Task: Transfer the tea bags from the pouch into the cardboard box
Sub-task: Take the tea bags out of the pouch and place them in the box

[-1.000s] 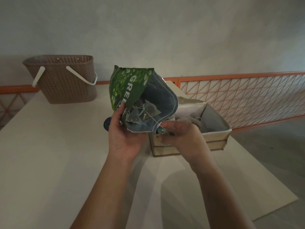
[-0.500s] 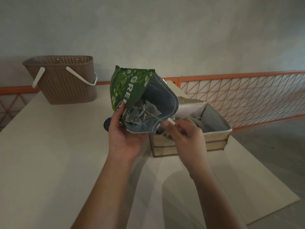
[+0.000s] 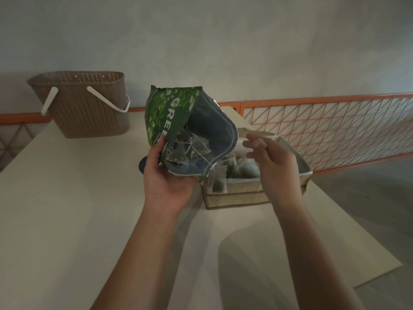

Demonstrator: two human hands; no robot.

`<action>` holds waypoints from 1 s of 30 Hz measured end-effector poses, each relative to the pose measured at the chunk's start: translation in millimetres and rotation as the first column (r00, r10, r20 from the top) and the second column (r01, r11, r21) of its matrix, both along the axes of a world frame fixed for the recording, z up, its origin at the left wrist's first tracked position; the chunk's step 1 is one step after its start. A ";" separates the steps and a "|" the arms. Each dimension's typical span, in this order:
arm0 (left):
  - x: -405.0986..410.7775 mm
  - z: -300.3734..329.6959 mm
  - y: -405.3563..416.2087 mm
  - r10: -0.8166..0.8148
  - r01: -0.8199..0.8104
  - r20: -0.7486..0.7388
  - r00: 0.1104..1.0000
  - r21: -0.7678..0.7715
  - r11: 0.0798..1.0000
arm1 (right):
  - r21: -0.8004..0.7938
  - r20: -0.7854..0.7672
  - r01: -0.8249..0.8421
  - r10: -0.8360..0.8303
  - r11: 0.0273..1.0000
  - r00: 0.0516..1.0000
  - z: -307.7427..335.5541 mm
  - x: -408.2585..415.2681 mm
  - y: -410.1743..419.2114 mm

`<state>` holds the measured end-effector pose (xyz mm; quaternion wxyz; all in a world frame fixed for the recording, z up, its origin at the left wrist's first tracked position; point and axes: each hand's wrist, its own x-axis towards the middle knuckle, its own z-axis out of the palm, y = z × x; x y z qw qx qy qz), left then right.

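Note:
My left hand (image 3: 166, 182) grips the green tea pouch (image 3: 169, 113) from below and tilts its open mouth toward me. Several pyramid tea bags (image 3: 187, 148) lie inside against the dark lining, and a thin string runs from them over the pouch's lower lip. To the right stands the beige cardboard box (image 3: 234, 198), with more tea bags (image 3: 243, 171) in it. One tea bag (image 3: 218, 183) hangs at the box's near left corner, just under the pouch lip. My right hand (image 3: 270, 162) hovers over the box with fingers loosely spread and holds nothing visible.
A brown perforated basket (image 3: 85, 108) with white handles stands at the table's back left. An orange lattice railing (image 3: 324, 130) runs behind and to the right of the box. The white table (image 3: 67, 198) ends close to the right of the box. A small dark round object (image 3: 141, 166) peeks out behind my left hand.
My right hand left the pouch's lower lip, where it pinched a small white tag, moved right and up over the box and opened. A tea bag now hangs at the box's near corner.

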<state>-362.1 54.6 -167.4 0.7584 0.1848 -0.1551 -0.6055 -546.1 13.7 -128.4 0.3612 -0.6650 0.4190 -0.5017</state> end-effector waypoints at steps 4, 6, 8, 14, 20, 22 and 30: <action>-1.7 2.9 1.8 0.011 -0.011 -0.035 0.999 0.000 1.000 | -0.011 -0.260 0.025 -0.027 1.000 0.965 -6.2 1.6 0.1; -4.1 5.4 3.5 0.011 -0.011 -0.028 1.000 0.005 1.000 | -0.091 -0.300 0.069 -0.094 0.993 0.949 -12.7 9.3 10.6; -5.5 7.4 4.4 0.019 -0.019 -0.024 1.000 0.014 1.000 | -0.173 -0.268 0.106 -0.150 0.979 0.952 -17.2 21.0 22.7; -4.9 4.9 2.5 0.068 -0.068 -0.011 0.998 0.035 0.997 | -0.526 -0.295 0.175 -0.372 0.832 0.880 -8.9 48.7 22.4; -7.1 7.5 3.9 0.074 -0.073 -0.037 0.997 0.035 0.997 | -0.618 -0.455 0.155 -0.512 0.771 0.729 -4.4 59.5 8.8; -6.6 7.8 4.4 0.076 -0.075 -0.038 0.996 0.035 0.997 | -0.593 -0.372 0.192 -0.477 0.782 0.796 -3.5 58.0 8.3; -5.0 3.9 3.2 0.060 -0.059 -0.027 0.998 0.024 0.998 | -0.416 -0.062 0.182 -0.228 0.891 0.972 4.4 38.3 7.5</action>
